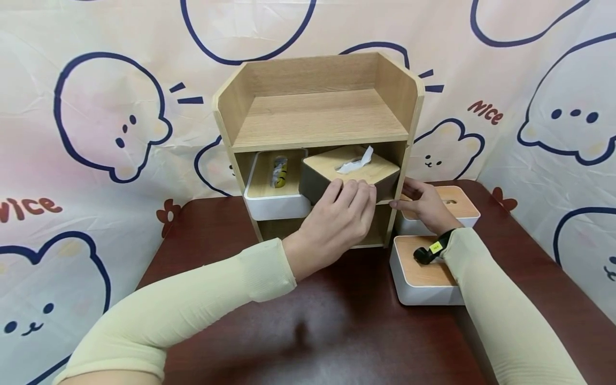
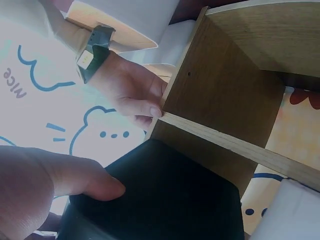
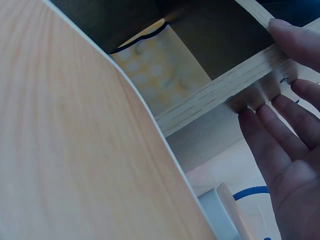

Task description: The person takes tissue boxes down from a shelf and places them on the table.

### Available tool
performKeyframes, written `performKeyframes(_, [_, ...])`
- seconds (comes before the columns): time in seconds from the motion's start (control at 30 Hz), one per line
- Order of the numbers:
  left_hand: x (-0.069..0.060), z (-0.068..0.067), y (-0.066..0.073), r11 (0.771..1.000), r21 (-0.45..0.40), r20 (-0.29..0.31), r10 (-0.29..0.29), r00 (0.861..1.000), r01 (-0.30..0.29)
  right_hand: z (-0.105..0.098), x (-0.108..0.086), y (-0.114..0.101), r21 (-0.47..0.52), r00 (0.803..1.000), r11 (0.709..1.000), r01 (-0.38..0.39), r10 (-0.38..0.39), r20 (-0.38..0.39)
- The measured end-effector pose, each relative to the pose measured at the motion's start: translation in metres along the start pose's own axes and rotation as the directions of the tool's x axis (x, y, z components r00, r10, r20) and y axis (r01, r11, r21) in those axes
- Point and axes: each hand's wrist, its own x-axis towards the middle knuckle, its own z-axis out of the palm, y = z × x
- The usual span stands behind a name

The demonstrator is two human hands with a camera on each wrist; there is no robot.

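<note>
The dark worktop point(image 1: 298, 347) carries a wooden shelf point(image 1: 317, 120) and, at right, two lidded boxes point(image 1: 428, 295). Partly inside the shelf's middle level, the tissue box point(image 1: 329, 164) sits askew beside a white tray point(image 1: 277, 207). The left grip point(image 1: 335, 227) holds the tissue box; the right grip point(image 1: 425, 206) pinches the shelf's right side. A tissue point(image 1: 357, 161) pokes out on top.

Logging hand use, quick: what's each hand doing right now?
Left hand: closed, holding the tissue box.
Right hand: open, touching the right side of the shelf.
</note>
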Motion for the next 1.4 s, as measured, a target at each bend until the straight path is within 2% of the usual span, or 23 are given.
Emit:
performKeyframes(0.2, [-0.006,-0.001,-0.005,1.000,-0.014,-0.005,-0.016,1.000,0.016,0.001,0.000,0.001,0.015,1.000,1.000,0.000,0.000,-0.001])
performKeyframes(0.63, [-0.021,-0.009,-0.021,1.000,-0.012,-0.032,-0.016,0.999,0.016,0.000,-0.002,0.000,-0.025,1.000,0.999,-0.029,0.029,0.002])
performKeyframes(1.13, [-0.035,-0.014,-0.032,0.999,-0.021,-0.153,-0.041,0.987,0.038,-0.002,0.001,-0.001,-0.005,0.999,0.999,-0.038,0.038,0.016])
performKeyframes(1.4, [-0.041,-0.014,-0.034,0.997,-0.052,-0.177,-0.069,0.982,0.061,-0.002,0.000,-0.001,-0.011,0.999,0.999,-0.043,0.043,0.015])
